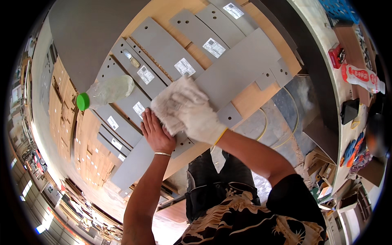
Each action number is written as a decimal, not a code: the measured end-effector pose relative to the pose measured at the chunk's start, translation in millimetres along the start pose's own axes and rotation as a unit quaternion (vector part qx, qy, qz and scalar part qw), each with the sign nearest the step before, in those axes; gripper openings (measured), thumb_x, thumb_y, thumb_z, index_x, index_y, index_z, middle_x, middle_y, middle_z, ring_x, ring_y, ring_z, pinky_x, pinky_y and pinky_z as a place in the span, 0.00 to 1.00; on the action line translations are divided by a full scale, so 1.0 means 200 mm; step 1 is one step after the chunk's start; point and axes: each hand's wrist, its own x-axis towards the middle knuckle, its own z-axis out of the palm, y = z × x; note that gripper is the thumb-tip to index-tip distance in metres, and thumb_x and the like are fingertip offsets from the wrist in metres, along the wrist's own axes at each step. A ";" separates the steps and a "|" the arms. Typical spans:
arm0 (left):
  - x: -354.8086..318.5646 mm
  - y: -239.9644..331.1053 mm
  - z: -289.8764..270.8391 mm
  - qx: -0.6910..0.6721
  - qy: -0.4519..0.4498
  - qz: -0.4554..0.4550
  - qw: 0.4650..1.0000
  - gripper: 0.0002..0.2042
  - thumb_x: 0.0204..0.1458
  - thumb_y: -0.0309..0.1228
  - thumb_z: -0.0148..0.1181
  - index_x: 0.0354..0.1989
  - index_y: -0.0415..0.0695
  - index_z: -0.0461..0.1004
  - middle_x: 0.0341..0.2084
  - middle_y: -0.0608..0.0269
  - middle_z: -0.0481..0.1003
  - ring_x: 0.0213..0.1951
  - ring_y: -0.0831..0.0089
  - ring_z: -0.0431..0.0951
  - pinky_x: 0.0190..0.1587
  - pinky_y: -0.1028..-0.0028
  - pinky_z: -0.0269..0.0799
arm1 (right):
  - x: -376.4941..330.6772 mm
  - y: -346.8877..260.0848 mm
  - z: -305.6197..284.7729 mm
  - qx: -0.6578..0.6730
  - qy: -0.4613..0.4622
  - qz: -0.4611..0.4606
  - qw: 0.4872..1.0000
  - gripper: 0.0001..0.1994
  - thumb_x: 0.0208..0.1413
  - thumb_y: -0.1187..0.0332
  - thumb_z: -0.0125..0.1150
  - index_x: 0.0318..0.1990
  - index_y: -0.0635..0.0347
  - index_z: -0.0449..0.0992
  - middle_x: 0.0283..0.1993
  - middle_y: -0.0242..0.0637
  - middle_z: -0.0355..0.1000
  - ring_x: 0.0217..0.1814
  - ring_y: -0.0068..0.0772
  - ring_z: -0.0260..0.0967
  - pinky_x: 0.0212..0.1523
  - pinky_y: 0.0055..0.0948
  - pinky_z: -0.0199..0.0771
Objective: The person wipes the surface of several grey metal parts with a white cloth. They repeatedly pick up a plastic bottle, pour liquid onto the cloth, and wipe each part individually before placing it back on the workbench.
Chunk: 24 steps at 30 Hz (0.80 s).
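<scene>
My right hand [200, 118], in a white work glove, presses a fluffy off-white cloth [179, 96] onto a long grey panel [245, 63]. Bare and wearing a thin bracelet, my left hand [158, 134] rests with its fingers stretched out on the same panel, beside the cloth. Beyond both hands lie several grey boards [161, 45] with drilled holes and white labels. A clear plastic bottle [110, 90] with a green cap lies across the boards to the left. Near it is a small tool with a short handle [131, 59], its kind unclear.
Under the boards is a light wooden surface [281, 81]. A large dark grey panel [90, 32] stands at the upper left. On the right, a bench holds a red-and-white bottle [361, 77], a phone-like black object [350, 111] and a blue basket [339, 10]. A yellow hose [265, 122] loops over the floor.
</scene>
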 end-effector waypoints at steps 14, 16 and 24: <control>0.02 0.02 0.00 0.002 -0.006 -0.010 1.000 0.31 0.65 0.37 0.42 0.76 0.34 0.58 0.78 0.46 0.57 0.80 0.46 0.51 0.79 0.47 0.39 | 0.08 0.83 -0.46 -0.356 0.085 0.180 0.913 0.14 0.68 0.62 0.59 0.58 0.53 0.77 0.60 0.33 0.74 0.67 0.39 0.69 0.60 0.42 0.72; 0.02 0.02 0.00 0.003 -0.008 -0.010 1.000 0.31 0.65 0.37 0.42 0.76 0.34 0.58 0.78 0.45 0.57 0.80 0.46 0.51 0.79 0.47 0.39 | 0.09 0.90 -0.50 -0.388 0.093 0.198 0.895 0.15 0.67 0.62 0.61 0.58 0.53 0.77 0.60 0.33 0.74 0.67 0.39 0.69 0.57 0.38 0.75; 0.02 0.01 0.01 0.012 -0.001 0.001 1.000 0.31 0.67 0.39 0.40 0.75 0.33 0.59 0.77 0.43 0.57 0.79 0.45 0.52 0.79 0.46 0.40 | 0.22 0.72 -0.52 -0.206 0.193 0.197 0.939 0.17 0.60 0.59 0.65 0.55 0.50 0.80 0.53 0.35 0.75 0.59 0.42 0.68 0.67 0.45 0.64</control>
